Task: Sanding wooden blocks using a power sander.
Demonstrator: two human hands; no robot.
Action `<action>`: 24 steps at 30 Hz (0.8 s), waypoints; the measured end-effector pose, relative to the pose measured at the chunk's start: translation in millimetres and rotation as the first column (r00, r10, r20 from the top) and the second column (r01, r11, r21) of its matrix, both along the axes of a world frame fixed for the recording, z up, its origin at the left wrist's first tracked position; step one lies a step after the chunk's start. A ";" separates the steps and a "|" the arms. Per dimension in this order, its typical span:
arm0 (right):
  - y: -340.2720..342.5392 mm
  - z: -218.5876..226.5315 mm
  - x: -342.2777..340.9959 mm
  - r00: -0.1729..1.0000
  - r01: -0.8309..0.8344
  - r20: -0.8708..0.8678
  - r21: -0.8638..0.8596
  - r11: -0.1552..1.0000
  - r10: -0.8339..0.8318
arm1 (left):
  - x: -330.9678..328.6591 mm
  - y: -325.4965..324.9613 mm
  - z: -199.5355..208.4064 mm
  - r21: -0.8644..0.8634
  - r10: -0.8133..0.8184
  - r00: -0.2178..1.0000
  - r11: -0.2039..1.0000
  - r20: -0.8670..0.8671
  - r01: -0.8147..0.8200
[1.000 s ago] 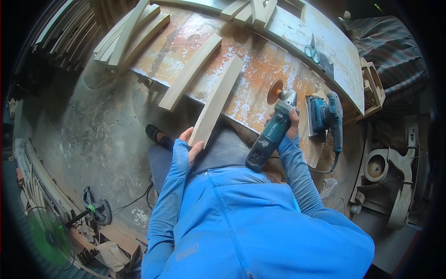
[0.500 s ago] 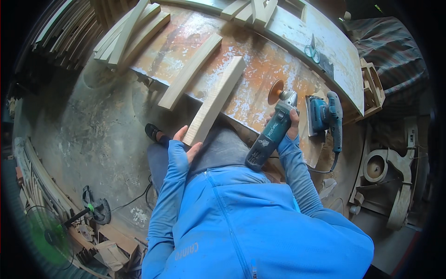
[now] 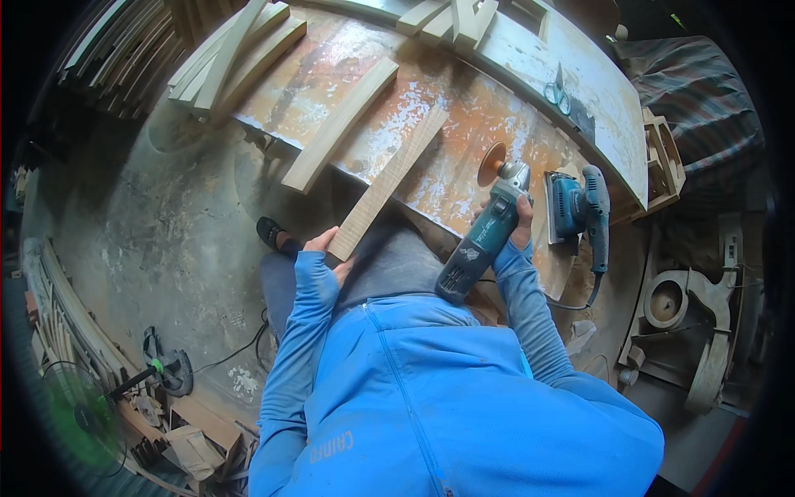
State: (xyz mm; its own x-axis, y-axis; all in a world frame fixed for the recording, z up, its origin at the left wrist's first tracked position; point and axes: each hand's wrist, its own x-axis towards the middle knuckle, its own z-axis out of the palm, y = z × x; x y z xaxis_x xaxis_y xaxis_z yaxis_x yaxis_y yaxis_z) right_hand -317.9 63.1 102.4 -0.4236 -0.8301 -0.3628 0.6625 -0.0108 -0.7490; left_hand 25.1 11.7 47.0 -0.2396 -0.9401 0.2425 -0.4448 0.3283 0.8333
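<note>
My left hand (image 3: 330, 250) is closed round the near end of a pale wooden bar (image 3: 387, 185). The bar's far end reaches over the worn, paint-flecked workbench (image 3: 331, 51). In my right hand (image 3: 522, 222) is a teal angle grinder (image 3: 490, 236), gripped near its head. An orange-brown disc (image 3: 491, 164) on the grinder faces left, above the bench and apart from the bar. To the left of the held bar, a second wooden bar (image 3: 341, 124) lies across the bench edge.
A teal sheet sander (image 3: 571, 205) with its cord sits right of the grinder. Scissors (image 3: 558, 93) lie on the far board. Stacked wooden pieces (image 3: 236, 58) stand at the back left. A green fan (image 3: 83, 418) and wood scraps (image 3: 199, 447) are on the floor at lower left.
My left hand has rolled the wooden bar, so a different, narrower-looking face shows, and its far end sits slightly further right. The grinder and my right hand have barely moved.
</note>
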 end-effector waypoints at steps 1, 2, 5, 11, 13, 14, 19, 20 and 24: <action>0.0 0.2 0.1 1.000 0.000 0.002 -0.004 1.000 0.000 | 0.1 0.0 0.0 0.000 0.000 1.000 1.000 0.000 0.000; 0.1 -0.2 0.2 1.000 0.001 0.002 -0.004 1.000 -0.001 | 0.4 0.3 0.2 0.007 0.001 1.000 1.000 0.008 -0.001; 0.8 -2.6 -0.3 1.000 0.003 0.015 -0.004 1.000 -0.002 | -0.4 -0.2 -1.6 0.013 0.002 1.000 1.000 0.004 -0.002; 5.4 -5.4 -1.0 0.999 -0.014 0.043 -0.015 1.000 0.014 | -0.7 0.5 -3.6 0.036 0.000 1.000 0.999 -0.006 0.000; 6.1 -5.6 -0.8 0.999 -0.025 0.030 0.006 1.000 0.025 | -1.0 0.8 -5.9 0.033 0.003 1.000 0.999 -0.012 -0.002; 5.7 -4.8 -0.3 0.999 -0.026 0.030 0.006 1.000 0.026 | -1.2 0.9 -7.1 0.047 0.015 0.999 0.999 -0.030 -0.013; 4.3 -3.7 -0.3 0.998 -0.048 0.028 -0.017 0.999 0.048 | -0.7 1.2 -4.7 0.037 0.015 1.000 0.999 0.004 -0.015; 3.6 -5.1 -1.3 0.998 -0.049 0.026 -0.018 0.999 0.050 | -1.0 0.9 -4.0 0.033 0.016 1.000 0.999 0.009 -0.016; 2.3 -6.5 -1.7 0.997 -0.063 0.033 -0.011 0.998 0.064 | -1.2 0.6 -4.1 0.018 0.020 1.000 1.000 0.006 -0.021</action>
State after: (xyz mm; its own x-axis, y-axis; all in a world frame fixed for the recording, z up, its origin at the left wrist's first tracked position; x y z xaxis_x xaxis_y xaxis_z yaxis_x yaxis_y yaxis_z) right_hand -319.6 65.4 95.9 -0.3577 -0.8585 -0.3676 0.6866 0.0250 -0.7266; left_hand 23.9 12.3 42.9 -0.2216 -0.9490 0.2241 -0.4563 0.3040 0.8363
